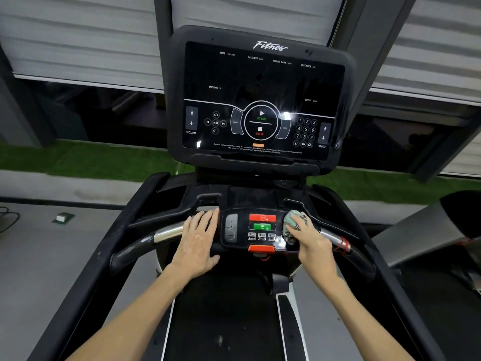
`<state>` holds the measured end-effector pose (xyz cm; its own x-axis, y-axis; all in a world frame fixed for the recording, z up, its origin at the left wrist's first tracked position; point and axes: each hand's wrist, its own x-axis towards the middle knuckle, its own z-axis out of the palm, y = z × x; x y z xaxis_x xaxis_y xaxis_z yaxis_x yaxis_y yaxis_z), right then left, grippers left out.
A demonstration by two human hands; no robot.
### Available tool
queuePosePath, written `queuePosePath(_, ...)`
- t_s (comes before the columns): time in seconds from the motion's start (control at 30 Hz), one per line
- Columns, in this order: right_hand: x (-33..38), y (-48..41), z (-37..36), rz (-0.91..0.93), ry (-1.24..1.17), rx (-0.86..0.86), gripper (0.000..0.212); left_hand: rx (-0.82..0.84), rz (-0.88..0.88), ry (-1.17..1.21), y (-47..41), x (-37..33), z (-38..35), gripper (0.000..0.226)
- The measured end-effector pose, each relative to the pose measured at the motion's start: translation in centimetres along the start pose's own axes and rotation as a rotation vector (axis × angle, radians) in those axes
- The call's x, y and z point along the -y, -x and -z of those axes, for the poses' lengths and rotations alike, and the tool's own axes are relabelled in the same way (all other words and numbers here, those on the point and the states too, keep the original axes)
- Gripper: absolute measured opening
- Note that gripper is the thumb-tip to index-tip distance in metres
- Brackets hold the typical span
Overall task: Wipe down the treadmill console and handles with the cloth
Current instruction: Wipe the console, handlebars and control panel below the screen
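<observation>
Head view, L to R. Far left on the grey floor: a black cable loop (7, 220) at the frame edge, then 1 small green-and-white block (63, 218), well apart from the treadmill. Green turf strip (78, 160) runs behind, shutters (78, 35) above it. Left handle (145, 238), black w/ 1 chrome sensor section, curves down from the centre bar. Left hand (199, 238) lies flat, fingers spread open, palm down on the bar just left of the control pad (256, 230); grips nothing. Pad sits mid-bar: +/- rocker at left, 1 red button, 1 green button, 3 small speed keys in a row, orange clip at the lower edge. Above it the big console screen (263, 100), dark, tilted up; INCLINE arrows at left, START/STOP ring in centre, keypad 0-9 and SPEED arrows at right. Bright glare spot on the glass right of the ring. Cloth (292, 226), green-white and bunched, sits on the right end of the pad, covers that part. Right hand (309, 239) presses on the cloth, fingers curled partly over it. Right handle (338, 241) has chrome w/ red cord wrapped on it. Belt (221, 321) runs below btwn both forearms. Far right: part of a 2nd machine (429, 230), grey-black.
</observation>
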<state>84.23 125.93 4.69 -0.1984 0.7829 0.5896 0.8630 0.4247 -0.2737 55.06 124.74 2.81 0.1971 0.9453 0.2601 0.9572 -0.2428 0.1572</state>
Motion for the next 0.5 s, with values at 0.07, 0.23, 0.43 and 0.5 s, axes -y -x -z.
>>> queuePosePath(0.07, 0.7, -0.1, -0.1, -0.048, -0.021, -0.033, 0.054, -0.007, -0.001, 0.004, 0.0, -0.2, 0.2, 0.123)
queuePosePath(0.23, 2.4, 2.8, -1.5, -0.113, -0.107, -0.085, 0.050, 0.014, 0.004, 0.028, 0.1, -0.2, 0.6, 0.121)
queuePosePath(0.43, 3.2, 2.7, -1.7, -0.067, -0.127, 0.022, 0.055, 0.023, 0.018, 0.056, 0.0, -0.6, 0.9, 0.118)
queuePosePath(0.5, 5.3, 0.6, -2.1, 0.007, -0.121, 0.063, 0.055, 0.030, 0.018, 0.048, 0.1, -0.6, 1.0, 0.119)
